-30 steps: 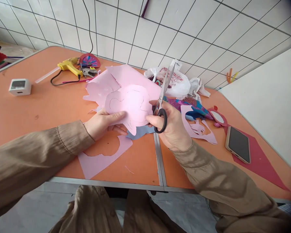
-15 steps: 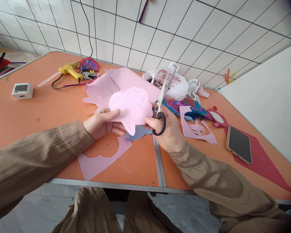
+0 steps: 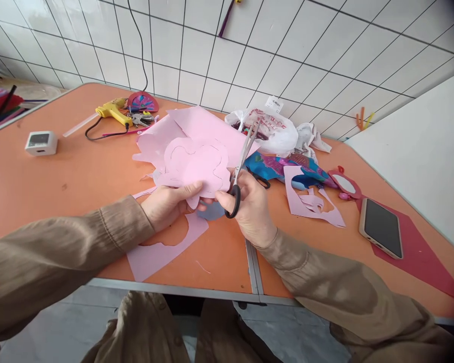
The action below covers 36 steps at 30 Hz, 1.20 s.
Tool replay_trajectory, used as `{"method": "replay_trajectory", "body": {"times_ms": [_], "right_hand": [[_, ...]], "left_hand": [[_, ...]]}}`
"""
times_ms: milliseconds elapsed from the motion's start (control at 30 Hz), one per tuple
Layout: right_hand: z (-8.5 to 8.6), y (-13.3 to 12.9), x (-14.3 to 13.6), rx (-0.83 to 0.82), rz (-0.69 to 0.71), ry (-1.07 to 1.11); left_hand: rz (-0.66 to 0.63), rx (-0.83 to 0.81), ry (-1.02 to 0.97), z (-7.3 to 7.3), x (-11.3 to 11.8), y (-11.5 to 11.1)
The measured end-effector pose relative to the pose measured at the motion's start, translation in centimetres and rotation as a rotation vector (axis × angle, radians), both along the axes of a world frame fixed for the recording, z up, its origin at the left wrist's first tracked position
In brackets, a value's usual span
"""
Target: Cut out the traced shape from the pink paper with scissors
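A pink paper cutout (image 3: 196,164) with wavy edges and a drawn line inside its outline is held above the table. My left hand (image 3: 170,204) pinches its lower left part, thumb on top and fingers beneath. Black-handled scissors (image 3: 245,146) are in my right hand (image 3: 249,206), their blades pointing up and away. The thumb of that hand also touches the cutout's lower right edge. Behind the cutout lies a larger pink sheet (image 3: 212,123). A pink offcut (image 3: 168,254) with a curved notch rests near the front edge, and a blue piece (image 3: 212,210) shows beneath my hands.
On the orange table (image 3: 87,176) are a yellow glue gun (image 3: 115,112), keys (image 3: 142,119) and a white adapter (image 3: 41,143). To the right lie a plastic bag (image 3: 278,133), blue patterned material (image 3: 267,165), pink scraps (image 3: 314,201), a mirror (image 3: 344,184), a phone (image 3: 382,227) and red sheet (image 3: 423,252).
The cutout has turned in my hands, its pointed tip now lower left. My right hand with the scissors has moved left, and my left hand has slid further over the paper. The view has shifted slightly.
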State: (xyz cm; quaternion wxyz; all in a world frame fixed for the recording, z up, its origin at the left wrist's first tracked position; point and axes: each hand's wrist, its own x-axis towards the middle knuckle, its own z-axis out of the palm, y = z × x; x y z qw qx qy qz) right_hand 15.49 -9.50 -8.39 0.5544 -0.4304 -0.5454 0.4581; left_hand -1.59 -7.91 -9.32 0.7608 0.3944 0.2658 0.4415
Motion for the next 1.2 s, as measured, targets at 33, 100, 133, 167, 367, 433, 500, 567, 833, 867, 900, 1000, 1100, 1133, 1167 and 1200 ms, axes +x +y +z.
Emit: {"method": "replay_trajectory", "body": {"times_ms": [33,100,133,167,367,433,500,567,833,867,900,1000,1100,1133,1167,1200], "right_hand": [[0.1,-0.1,0.0,0.002,-0.015,-0.005],[0.4,-0.4,0.3,0.005,-0.073,0.016],[0.5,-0.8,0.4,0.011,-0.099,0.043],[0.7,-1.3,0.6,0.012,-0.113,0.076],[0.7,-5.1,1.4,-0.128,0.174,0.237],[0.3,-5.9,1.5,-0.285,0.319,0.251],[-0.1,-6.4,1.5,-0.401,0.407,0.263],[-0.5,-6.6,1.7,-0.463,0.435,0.256],[-0.9,-6.9,2.3,-0.565,0.468,0.308],[-0.9,-6.9,2.3,-0.559,0.478,0.309],[-0.9,-6.9,2.3,-0.556,0.488,0.307],[-0.8,-6.8,2.2,-0.567,0.506,0.305],[-0.5,-6.6,2.0,-0.578,0.506,0.313],[-0.4,-6.5,2.0,-0.578,0.507,0.315],[-0.3,-6.5,1.9,-0.577,0.511,0.315],[-0.3,-6.5,1.9,-0.574,0.515,0.314]], "left_hand": [[0.013,-0.011,0.001,0.1,0.0,0.0],[0.033,-0.041,0.018,0.4,-0.2,0.1],[0.042,-0.058,0.03,0.6,-0.3,0.1],[0.051,-0.075,0.041,0.7,-0.5,0.1],[0.107,-0.135,0.053,0.8,-0.9,0.3],[0.116,-0.145,0.039,0.7,-0.9,0.4],[0.141,-0.152,0.008,0.7,-0.8,0.5],[0.162,-0.165,-0.023,0.8,-0.7,0.5],[0.197,-0.164,-0.125,1.1,-0.6,0.6],[0.198,-0.157,-0.126,1.1,-0.6,0.6],[0.201,-0.151,-0.121,1.1,-0.6,0.6],[0.239,-0.137,-0.074,1.2,-0.6,0.7],[0.285,-0.134,-0.023,1.4,-0.6,0.6],[0.286,-0.134,-0.017,1.4,-0.5,0.6],[0.285,-0.13,-0.017,1.5,-0.5,0.6],[0.281,-0.124,-0.02,1.5,-0.5,0.6]]}}
